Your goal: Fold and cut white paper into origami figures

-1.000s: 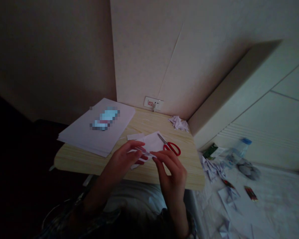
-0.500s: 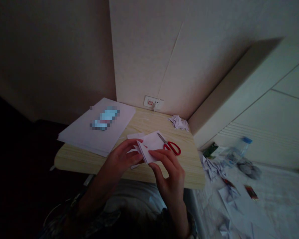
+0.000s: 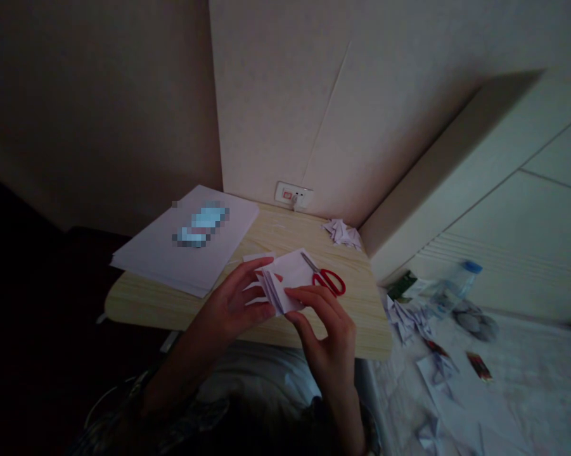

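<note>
One folded paper [image 3: 276,292], finger-held by left hand [image 3: 237,301] and right hand [image 3: 330,326], scissors [image 3: 321,277] at two o'clock, may be crumpled by squeezing.

The left hand [image 3: 235,296] and right hand [image 3: 331,324] hold a folded white paper [image 3: 276,292] above the table [image 3: 367,320], near red-handled scissors [image 3: 320,273].

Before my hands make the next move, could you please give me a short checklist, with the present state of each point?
1. Both hands on the folded paper: ok, left hand and right hand touch it.
2. Paper layers pressed flat together: not ok, their edges stand apart.
3. Scissors out of both hands: ok, they lie on the table side.
4. Scissors untouched by right knuckles: cannot tell, they overlap in view.
5. Pointed paper pieces away from hands: ok, near the wall.
</note>
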{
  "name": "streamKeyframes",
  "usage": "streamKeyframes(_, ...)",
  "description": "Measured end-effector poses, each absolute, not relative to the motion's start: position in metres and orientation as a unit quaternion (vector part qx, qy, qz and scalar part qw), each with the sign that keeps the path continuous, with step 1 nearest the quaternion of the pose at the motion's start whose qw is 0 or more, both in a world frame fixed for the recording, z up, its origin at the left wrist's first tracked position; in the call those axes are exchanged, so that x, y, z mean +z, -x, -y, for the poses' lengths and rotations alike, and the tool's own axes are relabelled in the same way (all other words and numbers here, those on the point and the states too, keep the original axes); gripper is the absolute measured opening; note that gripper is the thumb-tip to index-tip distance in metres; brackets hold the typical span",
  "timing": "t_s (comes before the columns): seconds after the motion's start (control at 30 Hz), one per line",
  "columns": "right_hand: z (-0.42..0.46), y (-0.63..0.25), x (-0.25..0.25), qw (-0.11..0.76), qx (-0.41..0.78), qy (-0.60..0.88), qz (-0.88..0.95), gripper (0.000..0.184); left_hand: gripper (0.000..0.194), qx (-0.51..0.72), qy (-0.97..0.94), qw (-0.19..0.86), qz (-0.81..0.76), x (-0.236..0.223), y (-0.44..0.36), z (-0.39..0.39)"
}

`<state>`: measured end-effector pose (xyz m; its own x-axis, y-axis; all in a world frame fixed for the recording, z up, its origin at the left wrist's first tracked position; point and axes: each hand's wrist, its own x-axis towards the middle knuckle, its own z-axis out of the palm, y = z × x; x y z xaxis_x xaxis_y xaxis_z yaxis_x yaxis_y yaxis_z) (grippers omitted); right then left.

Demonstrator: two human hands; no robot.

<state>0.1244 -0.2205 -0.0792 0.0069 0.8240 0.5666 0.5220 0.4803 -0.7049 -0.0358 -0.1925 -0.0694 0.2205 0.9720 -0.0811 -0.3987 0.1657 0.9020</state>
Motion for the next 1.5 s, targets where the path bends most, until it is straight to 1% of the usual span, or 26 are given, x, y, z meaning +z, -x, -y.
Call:
streamKeyframes(0.13,0.220,-0.125,-0.078,0.528,0.135,0.488,0.682,0.014,0.065,0.504,-0.391,0.683,-0.356,-0.072,0.035,0.192)
streamKeyframes(0.23,0.220,-0.122,-0.078,0.532,0.126,0.490,0.679,0.017,0.065,0.508,-0.407,0.666,-0.364,-0.075,0.033,0.190)
streamKeyframes(0.3,0.221,-0.121,-0.078,0.531,0.130,0.484,0.683,0.018,0.054,0.508,-0.430,0.647,-0.373,-0.076,0.032,0.189)
streamKeyframes(0.4,0.222,-0.122,-0.078,0.531,0.142,0.467,0.693,0.024,0.022,0.522,-0.458,0.610,-0.382,-0.077,0.034,0.187)
streamKeyframes(0.43,0.222,-0.123,-0.077,0.532,0.143,0.461,0.696,0.027,0.015,0.529,-0.465,0.598,-0.383,-0.076,0.035,0.187)
streamKeyframes(0.5,0.223,-0.125,-0.078,0.533,0.137,0.450,0.703,0.033,0.008,0.538,-0.477,0.578,-0.385,-0.075,0.037,0.187)
streamKeyframes(0.57,0.224,-0.127,-0.079,0.535,0.122,0.443,0.709,0.036,0.007,0.538,-0.470,0.581,-0.390,-0.073,0.037,0.189)
streamKeyframes(0.7,0.225,-0.128,-0.083,0.530,0.080,0.456,0.711,0.042,0.013,0.524,-0.410,0.624,-0.411,-0.066,0.036,0.192)
streamKeyframes(0.8,0.225,-0.129,-0.086,0.533,0.056,0.458,0.709,0.045,0.014,0.506,-0.370,0.674,-0.391,-0.061,0.036,0.195)
streamKeyframes(0.87,0.224,-0.129,-0.087,0.536,0.050,0.457,0.708,0.046,0.012,0.502,-0.351,0.699,-0.370,-0.058,0.035,0.196)
streamKeyframes(0.9,0.224,-0.129,-0.088,0.535,0.050,0.457,0.709,0.046,0.016,0.502,-0.348,0.702,-0.366,-0.057,0.035,0.196)
streamKeyframes(0.97,0.223,-0.130,-0.088,0.531,0.056,0.454,0.713,0.046,0.030,0.503,-0.355,0.694,-0.372,-0.058,0.035,0.196)
streamKeyframes(1.0,0.222,-0.130,-0.089,0.531,0.061,0.454,0.713,0.047,0.034,0.506,-0.364,0.685,-0.379,-0.059,0.035,0.195)
streamKeyframes(1.07,0.222,-0.131,-0.088,0.536,0.073,0.458,0.705,0.048,0.033,0.514,-0.385,0.661,-0.388,-0.063,0.036,0.192)
streamKeyframes(1.13,0.222,-0.130,-0.085,0.546,0.083,0.466,0.691,0.048,0.038,0.527,-0.408,0.641,-0.380,-0.068,0.036,0.190)
streamKeyframes(1.2,0.222,-0.129,-0.082,0.554,0.093,0.471,0.680,0.046,0.047,0.531,-0.416,0.631,-0.383,-0.072,0.037,0.188)
streamKeyframes(1.3,0.222,-0.127,-0.080,0.556,0.108,0.467,0.679,0.036,0.058,0.526,-0.415,0.627,-0.397,-0.075,0.036,0.187)
streamKeyframes(1.4,0.220,-0.125,-0.081,0.558,0.118,0.472,0.672,0.031,0.064,0.510,-0.409,0.645,-0.396,-0.076,0.035,0.188)
streamKeyframes(1.5,0.219,-0.124,-0.085,0.559,0.139,0.478,0.663,0.031,0.063,0.490,-0.409,0.662,-0.392,-0.074,0.034,0.188)
